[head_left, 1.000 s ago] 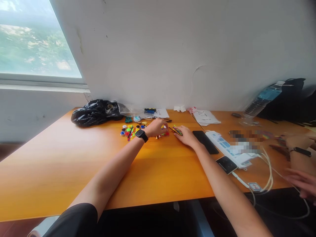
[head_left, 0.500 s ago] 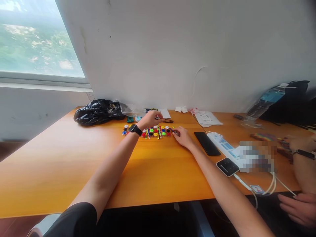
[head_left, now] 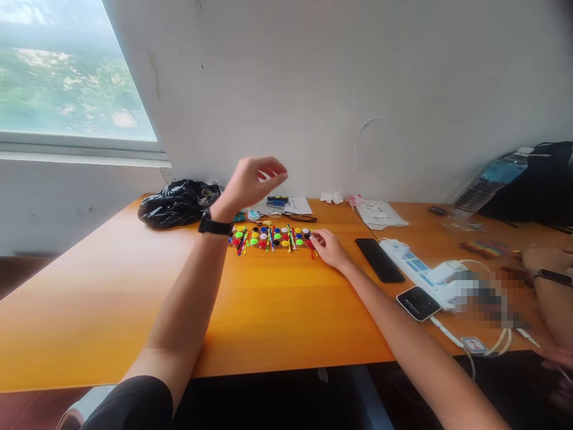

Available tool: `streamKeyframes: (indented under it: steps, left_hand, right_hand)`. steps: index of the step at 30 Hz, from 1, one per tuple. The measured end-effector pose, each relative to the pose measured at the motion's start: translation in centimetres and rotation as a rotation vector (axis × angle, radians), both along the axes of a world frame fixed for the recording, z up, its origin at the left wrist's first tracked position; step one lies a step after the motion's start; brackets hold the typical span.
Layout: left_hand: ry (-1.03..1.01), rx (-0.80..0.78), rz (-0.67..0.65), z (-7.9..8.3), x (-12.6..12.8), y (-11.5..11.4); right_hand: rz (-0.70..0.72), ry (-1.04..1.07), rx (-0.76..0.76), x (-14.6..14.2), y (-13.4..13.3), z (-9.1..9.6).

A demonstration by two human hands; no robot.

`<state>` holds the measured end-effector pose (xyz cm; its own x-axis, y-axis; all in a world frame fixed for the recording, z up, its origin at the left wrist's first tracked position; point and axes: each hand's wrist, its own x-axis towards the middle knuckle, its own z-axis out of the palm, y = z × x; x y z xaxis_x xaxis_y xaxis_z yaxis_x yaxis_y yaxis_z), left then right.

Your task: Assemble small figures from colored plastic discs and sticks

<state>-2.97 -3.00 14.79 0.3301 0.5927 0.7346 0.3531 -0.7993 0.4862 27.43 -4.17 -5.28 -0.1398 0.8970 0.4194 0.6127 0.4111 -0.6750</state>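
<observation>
My left hand [head_left: 253, 179] is raised well above the orange table [head_left: 277, 310], fingers curled loosely forward with nothing visible in them; a black watch [head_left: 213, 226] is on that wrist. My right hand [head_left: 326, 246] rests on the table at the right end of a cluster of small colourful caps and sticks [head_left: 271, 237], fingertips touching the nearest pieces. Whether those fingers pinch a piece is too small to tell.
A black plastic bag [head_left: 179, 203] lies at the back left. Papers [head_left: 380, 213], a black phone [head_left: 379, 260], a white power strip [head_left: 414, 267], a second device [head_left: 418, 303] and cables sit to the right. Another person's arm with a wristband [head_left: 548, 276] is at the right edge.
My left hand has lifted from the coloured pieces up into the air. My right hand has stayed at the right end of the cluster.
</observation>
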Motion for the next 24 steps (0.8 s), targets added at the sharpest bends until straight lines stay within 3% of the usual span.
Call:
streamKeyframes:
  steps: [3, 6, 9, 12, 15, 17, 20, 24]
  left_hand:
    - [-0.095, 0.048, 0.03, 1.8, -1.8, -1.5]
    - [-0.114, 0.076, 0.094, 1.0, -3.6, -1.1]
    - [0.007, 0.016, 0.173, -2.6, -6.2, 0.6]
    - [0.192, -0.062, 0.227, -7.8, -9.0, 1.8]
    - [0.386, -0.096, 0.236, -12.8, -11.0, 1.4]
    - [0.468, -0.142, 0.25, -15.3, -11.4, 0.5]
    - [0.567, -0.214, 0.264, -17.5, -11.1, -0.7]
    - [0.668, -0.258, 0.232, -18.3, -10.5, -1.3]
  right_hand:
    - [0.009, 0.018, 0.015, 0.0, 0.2, -0.3]
    - [-0.026, 0.025, 0.033, 0.2, 0.7, -0.9]
    - [-0.058, 0.0, 0.073, 0.4, 1.0, -1.3]
    - [-0.068, -0.124, 0.11, 0.3, 1.1, -1.5]
    - [-0.021, -0.303, 0.119, -0.1, 1.1, -1.6]
    - [0.035, -0.388, 0.118, -0.6, 1.2, -1.5]
    - [0.095, -0.463, 0.117, -1.3, 1.5, -1.1]
    - [0.123, -0.516, 0.098, -1.7, 1.9, -0.7]
